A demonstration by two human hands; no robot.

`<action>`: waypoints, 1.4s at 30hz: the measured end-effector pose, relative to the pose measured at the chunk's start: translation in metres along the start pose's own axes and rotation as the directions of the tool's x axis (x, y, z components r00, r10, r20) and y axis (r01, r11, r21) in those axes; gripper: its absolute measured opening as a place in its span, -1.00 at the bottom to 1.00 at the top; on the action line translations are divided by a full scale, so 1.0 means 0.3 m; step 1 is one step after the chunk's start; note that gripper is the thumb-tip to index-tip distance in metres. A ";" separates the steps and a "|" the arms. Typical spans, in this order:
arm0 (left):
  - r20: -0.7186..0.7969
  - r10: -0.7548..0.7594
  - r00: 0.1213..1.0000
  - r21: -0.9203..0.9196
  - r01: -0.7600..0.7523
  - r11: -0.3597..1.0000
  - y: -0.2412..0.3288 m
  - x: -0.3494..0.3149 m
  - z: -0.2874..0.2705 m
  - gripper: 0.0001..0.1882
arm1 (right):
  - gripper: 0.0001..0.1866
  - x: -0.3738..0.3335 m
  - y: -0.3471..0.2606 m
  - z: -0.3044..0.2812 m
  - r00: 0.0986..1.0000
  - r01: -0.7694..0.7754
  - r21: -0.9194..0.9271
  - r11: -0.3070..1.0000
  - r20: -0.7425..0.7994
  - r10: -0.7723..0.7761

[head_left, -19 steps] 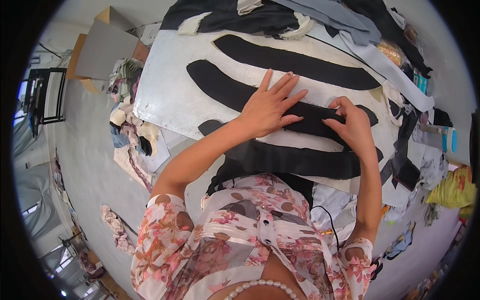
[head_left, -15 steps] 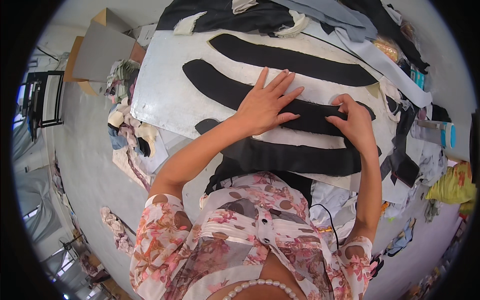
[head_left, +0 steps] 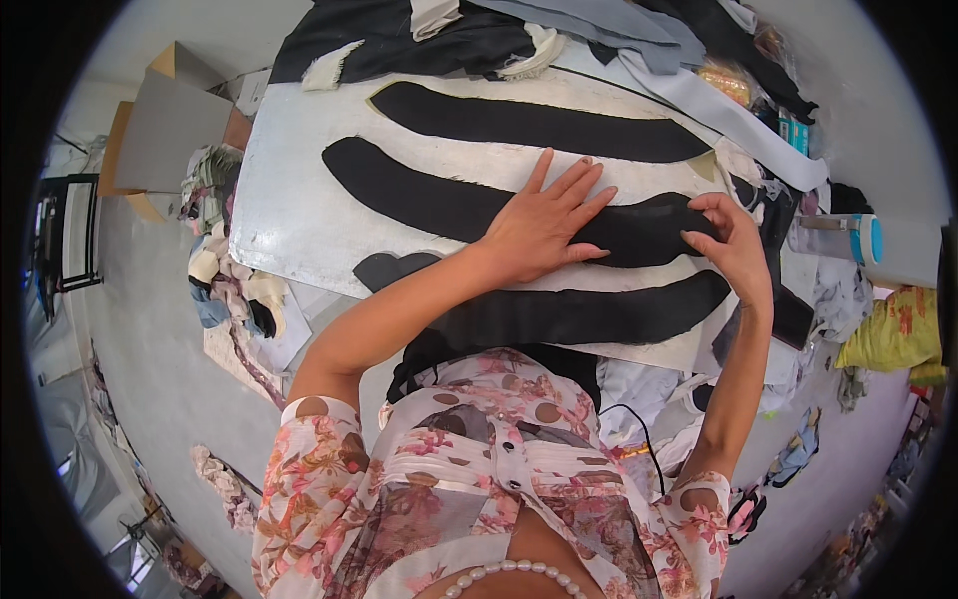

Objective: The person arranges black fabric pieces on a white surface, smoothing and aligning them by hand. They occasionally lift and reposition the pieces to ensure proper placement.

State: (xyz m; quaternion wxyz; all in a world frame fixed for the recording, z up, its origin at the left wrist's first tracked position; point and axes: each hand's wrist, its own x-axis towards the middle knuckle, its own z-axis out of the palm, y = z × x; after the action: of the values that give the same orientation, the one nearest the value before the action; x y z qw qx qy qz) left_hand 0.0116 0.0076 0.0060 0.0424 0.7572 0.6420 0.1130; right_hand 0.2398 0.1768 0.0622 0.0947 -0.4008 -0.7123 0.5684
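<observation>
Three long curved black fabric pieces lie on a white work board (head_left: 289, 180). On the middle fabric piece (head_left: 419, 195) my left hand (head_left: 544, 222) rests flat, its fingers spread. The right end of that same piece is pinched between the thumb and fingers of my right hand (head_left: 726, 238). Beyond my hands lies the far fabric piece (head_left: 539, 128), with a pale edge showing at both of its ends. Closest to my body is the near fabric piece (head_left: 589, 317), its left part partly covered by my left forearm.
Black cloth (head_left: 379, 40) with frayed white scraps covers the board's far edge. Grey fabric (head_left: 599, 35) and a pale strip (head_left: 728, 120) lie at the far right. A cardboard box (head_left: 175, 125) and heaped scraps (head_left: 235, 270) are on the left, a yellow bag (head_left: 888, 334) on the right.
My right hand has moved outward to the middle piece's right end, which now lies flatter and smoother. My left hand stays pressed on it. The whole view has shifted slightly.
</observation>
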 end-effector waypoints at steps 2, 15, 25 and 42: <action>-0.011 0.002 1.000 -0.003 -0.002 1.000 -0.001 -0.001 0.000 -0.22 | -0.60 0.004 0.014 -0.009 0.995 0.085 -0.017 0.996 -0.042 -0.085; -0.038 0.003 0.999 0.013 -0.003 1.000 -0.005 -0.007 0.013 -0.33 | -0.41 0.015 -0.057 0.074 0.921 -0.008 -0.714 0.701 -0.279 -0.274; -0.070 0.008 0.997 0.044 -0.005 0.999 -0.003 -0.011 0.017 -0.35 | -0.37 0.069 0.129 0.209 0.843 0.307 -0.882 0.357 0.079 -0.531; -0.561 -0.686 0.464 -0.548 0.412 0.728 -0.160 -0.716 -0.114 -0.76 | -0.88 -0.149 -0.221 0.700 0.784 0.615 -0.310 0.725 0.147 -0.603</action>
State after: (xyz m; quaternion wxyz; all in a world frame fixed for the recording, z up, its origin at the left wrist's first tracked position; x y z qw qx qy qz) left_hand -0.0744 -0.1980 0.0042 -0.0559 0.3722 0.7840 0.4938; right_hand 0.1147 -0.0099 0.0647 0.1921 -0.1448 -0.8930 0.3804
